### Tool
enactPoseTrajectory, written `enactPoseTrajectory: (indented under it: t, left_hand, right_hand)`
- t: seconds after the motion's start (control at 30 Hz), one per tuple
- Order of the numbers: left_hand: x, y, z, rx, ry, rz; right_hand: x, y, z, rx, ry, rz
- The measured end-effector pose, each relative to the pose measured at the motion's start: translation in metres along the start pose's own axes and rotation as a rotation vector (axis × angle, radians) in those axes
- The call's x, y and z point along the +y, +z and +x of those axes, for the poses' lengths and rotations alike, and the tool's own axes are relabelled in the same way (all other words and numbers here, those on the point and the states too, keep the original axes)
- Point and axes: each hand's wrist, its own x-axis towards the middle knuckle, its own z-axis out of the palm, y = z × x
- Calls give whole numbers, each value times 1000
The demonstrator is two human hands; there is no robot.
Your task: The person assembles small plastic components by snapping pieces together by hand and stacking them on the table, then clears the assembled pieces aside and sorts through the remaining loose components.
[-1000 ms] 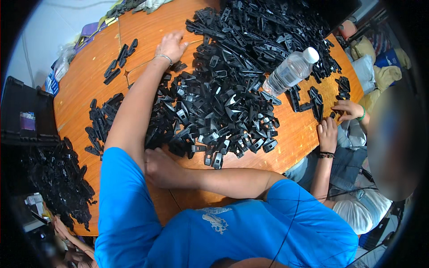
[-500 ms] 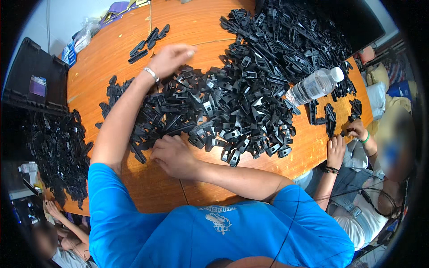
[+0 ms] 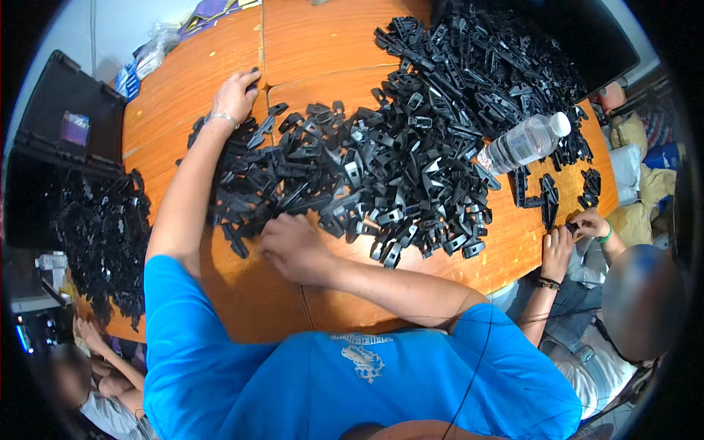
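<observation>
A wide heap of small black plastic parts (image 3: 411, 169), wedge- and clip-like with square openings, covers the middle of the wooden table (image 3: 220, 290). My left hand (image 3: 235, 95) reaches to the heap's far left side. Its fingers are closed on a black plastic part (image 3: 254, 79), of which only an end shows. At the heap's near edge my right hand (image 3: 297, 249) rests low, fingers curled under. Whatever those fingers hold, if anything, is hidden. A few loose parts (image 3: 268, 125) lie just right of my left wrist.
Longer black parts (image 3: 499, 66) are piled at the far right. A clear bottle (image 3: 524, 143) leans over the heap. Beside a black crate (image 3: 70, 110), more black parts (image 3: 99, 242) lie at left. A co-worker's hands (image 3: 561, 249) work at right; another person's hand (image 3: 92, 337) shows lower left.
My left hand has moved left and closed on a black part. The loose pieces beyond the heap no longer lie where they were. My right hand stays near the heap's edge.
</observation>
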Motion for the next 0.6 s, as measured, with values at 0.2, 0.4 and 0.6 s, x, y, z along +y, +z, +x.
enactPoseTrajectory:
  t: [0.2, 0.4, 0.6]
  left_hand:
    - [-15, -59, -88, -206, 71, -259]
    - [21, -67, -200, -40, 102, -17]
    - [65, -68, -298, 190, 23, -124]
  right_hand:
    - [8, -2, 4, -52, -26, -133]
    - [-8, -16, 1, -25, -15, 19]
    - [-40, -98, -19, 115, 43, -209]
